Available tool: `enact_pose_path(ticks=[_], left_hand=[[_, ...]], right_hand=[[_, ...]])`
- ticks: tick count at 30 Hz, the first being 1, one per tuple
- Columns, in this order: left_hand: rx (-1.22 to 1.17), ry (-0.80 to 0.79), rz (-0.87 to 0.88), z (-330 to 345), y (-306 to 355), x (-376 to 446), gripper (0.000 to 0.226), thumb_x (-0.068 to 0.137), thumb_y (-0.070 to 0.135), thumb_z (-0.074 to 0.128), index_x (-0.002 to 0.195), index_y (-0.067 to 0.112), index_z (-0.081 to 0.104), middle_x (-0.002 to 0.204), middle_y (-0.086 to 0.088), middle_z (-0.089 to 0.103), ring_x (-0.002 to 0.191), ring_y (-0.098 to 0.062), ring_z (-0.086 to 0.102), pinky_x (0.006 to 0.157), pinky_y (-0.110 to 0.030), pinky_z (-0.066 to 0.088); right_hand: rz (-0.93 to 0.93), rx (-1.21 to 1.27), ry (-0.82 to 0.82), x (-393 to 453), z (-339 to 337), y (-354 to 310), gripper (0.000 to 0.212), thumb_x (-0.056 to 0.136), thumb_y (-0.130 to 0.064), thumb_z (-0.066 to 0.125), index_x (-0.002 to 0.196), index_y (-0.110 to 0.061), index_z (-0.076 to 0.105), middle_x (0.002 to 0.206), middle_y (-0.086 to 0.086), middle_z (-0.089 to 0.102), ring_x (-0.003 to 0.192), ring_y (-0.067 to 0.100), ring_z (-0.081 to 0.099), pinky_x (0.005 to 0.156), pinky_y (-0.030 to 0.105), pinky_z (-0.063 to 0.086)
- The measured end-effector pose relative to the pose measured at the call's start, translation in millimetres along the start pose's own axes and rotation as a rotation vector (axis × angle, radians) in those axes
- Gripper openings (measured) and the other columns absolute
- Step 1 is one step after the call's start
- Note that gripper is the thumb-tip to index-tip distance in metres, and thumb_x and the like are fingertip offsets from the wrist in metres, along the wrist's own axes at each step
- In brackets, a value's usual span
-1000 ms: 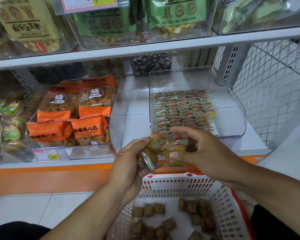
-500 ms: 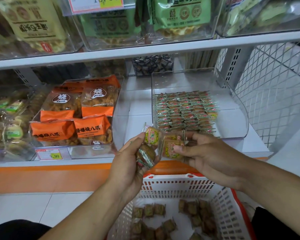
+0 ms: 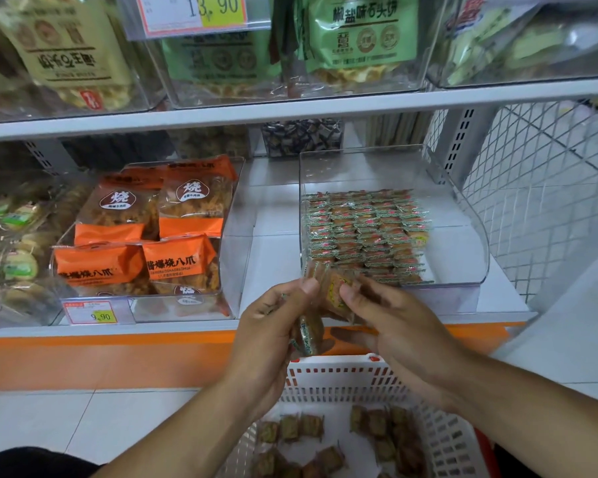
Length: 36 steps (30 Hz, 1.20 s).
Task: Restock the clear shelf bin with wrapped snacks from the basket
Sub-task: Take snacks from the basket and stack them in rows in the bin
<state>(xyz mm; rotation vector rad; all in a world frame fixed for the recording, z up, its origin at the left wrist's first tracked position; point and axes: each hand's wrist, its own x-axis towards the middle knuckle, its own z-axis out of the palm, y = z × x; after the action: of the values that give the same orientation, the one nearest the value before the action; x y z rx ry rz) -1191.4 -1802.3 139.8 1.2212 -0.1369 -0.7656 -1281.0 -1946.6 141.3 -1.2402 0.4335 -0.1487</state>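
A clear shelf bin (image 3: 470,236) stands on the lower shelf, holding neat rows of small wrapped snacks (image 3: 363,232). Just in front of its front wall, my left hand (image 3: 266,339) grips a small stack of wrapped snacks (image 3: 309,331). My right hand (image 3: 394,326) pinches one snack with a yellow label (image 3: 337,293), held against the left hand's stack. Below my hands sits a white basket (image 3: 339,377) with several loose brown wrapped snacks (image 3: 380,429) on its bottom.
A second clear bin of orange snack bags (image 3: 145,236) stands to the left, with a 9.90 price tag (image 3: 99,313). An upper shelf edge (image 3: 290,110) runs overhead. A white wire mesh panel (image 3: 539,188) closes the right side. The floor is tiled.
My hands have drawn closer together, and the snacks I hold have been brought together into one bunch. The view has shifted slightly.
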Motion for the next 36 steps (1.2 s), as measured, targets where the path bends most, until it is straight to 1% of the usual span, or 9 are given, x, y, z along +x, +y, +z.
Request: enact_pose_path(ticks=[5,8,12,17,20,23,29,32,36], left_hand=[[0.092,-0.073,0.022,4.0,6.0,2.2,0.041,0.068,0.036,0.085,0.102,0.016,0.077,0.089,-0.014,0.076,0.068,-0.02,0.069,0.062,-0.036,0.058],[0.07,-0.099,0.001,7.7,8.3,3.1,0.04,0.076,0.033,0.082,0.107,0.01,0.075,0.096,-0.03,0.07,0.073,-0.03,0.063,0.06,-0.035,0.056],[0.069,-0.143,-0.032,19.0,9.3,6.0,0.047,0.069,0.039,0.084,0.11,0.019,0.077,0.095,-0.015,0.075,0.067,-0.02,0.068,0.06,-0.033,0.056],[-0.009,-0.167,-0.231,33.7,12.4,15.1,0.057,0.064,0.05,0.088,0.111,0.019,0.078,0.11,-0.014,0.074,0.096,-0.021,0.073,0.07,-0.033,0.059],[-0.142,-0.177,-0.326,40.8,12.8,21.6,0.06,0.05,0.043,0.096,0.101,0.016,0.082,0.1,-0.008,0.078,0.085,-0.02,0.076,0.07,-0.033,0.06],[-0.18,-0.163,-0.343,45.5,13.0,28.0,0.071,0.037,0.038,0.103,0.1,0.013,0.082,0.1,-0.011,0.078,0.078,-0.021,0.077,0.068,-0.033,0.061],[-0.161,-0.175,-0.377,48.9,16.5,37.1,0.048,0.055,0.028,0.093,0.096,0.005,0.081,0.089,-0.013,0.079,0.073,-0.025,0.077,0.061,-0.032,0.061],[-0.146,-0.178,-0.376,47.0,17.4,37.7,0.038,0.059,0.029,0.091,0.09,0.007,0.082,0.093,-0.014,0.079,0.077,-0.024,0.078,0.062,-0.03,0.061],[-0.171,-0.169,-0.387,44.8,20.1,39.9,0.041,0.057,0.029,0.09,0.088,0.005,0.082,0.102,-0.019,0.078,0.089,-0.028,0.078,0.064,-0.032,0.062]], right_hand=[[-0.004,0.008,-0.051,2.0,-6.1,-24.7,0.032,0.095,-0.023,0.061,0.122,-0.008,0.069,0.12,0.01,0.073,0.115,0.026,0.068,0.099,0.039,0.054],[0.03,0.088,-0.125,0.7,-11.4,-40.7,0.039,0.089,-0.013,0.067,0.125,0.0,0.062,0.123,0.018,0.07,0.114,0.031,0.068,0.093,0.038,0.058],[0.006,-0.041,-0.115,1.3,-21.9,-62.6,0.048,0.079,-0.001,0.076,0.125,-0.01,0.063,0.114,0.016,0.073,0.104,0.026,0.071,0.089,0.035,0.059],[-0.331,-1.136,0.252,20.1,-70.5,-120.4,0.043,0.074,-0.031,0.087,0.109,-0.032,0.061,0.102,-0.009,0.067,0.089,0.009,0.063,0.082,0.033,0.052],[-0.278,-1.657,0.343,43.2,-92.8,-128.5,0.036,0.078,-0.028,0.079,0.108,-0.026,0.059,0.107,-0.001,0.066,0.099,0.023,0.063,0.082,0.038,0.053],[-0.15,-1.896,0.29,70.7,-96.6,-112.0,0.032,0.084,-0.02,0.07,0.114,-0.018,0.059,0.112,0.009,0.064,0.102,0.03,0.061,0.081,0.034,0.051],[0.129,-1.989,0.214,105.7,-95.0,-88.3,0.019,0.086,-0.006,0.062,0.104,-0.01,0.06,0.11,0.012,0.062,0.083,0.026,0.051,0.069,0.03,0.041],[0.103,-2.156,0.211,114.0,-98.5,-76.0,0.021,0.091,-0.014,0.059,0.111,-0.014,0.064,0.118,0.011,0.064,0.108,0.028,0.055,0.083,0.032,0.04],[0.075,-2.596,0.237,121.1,-102.7,-66.6,0.037,0.098,-0.038,0.049,0.129,-0.023,0.062,0.135,0.002,0.055,0.129,0.028,0.036,0.107,0.044,0.024]])
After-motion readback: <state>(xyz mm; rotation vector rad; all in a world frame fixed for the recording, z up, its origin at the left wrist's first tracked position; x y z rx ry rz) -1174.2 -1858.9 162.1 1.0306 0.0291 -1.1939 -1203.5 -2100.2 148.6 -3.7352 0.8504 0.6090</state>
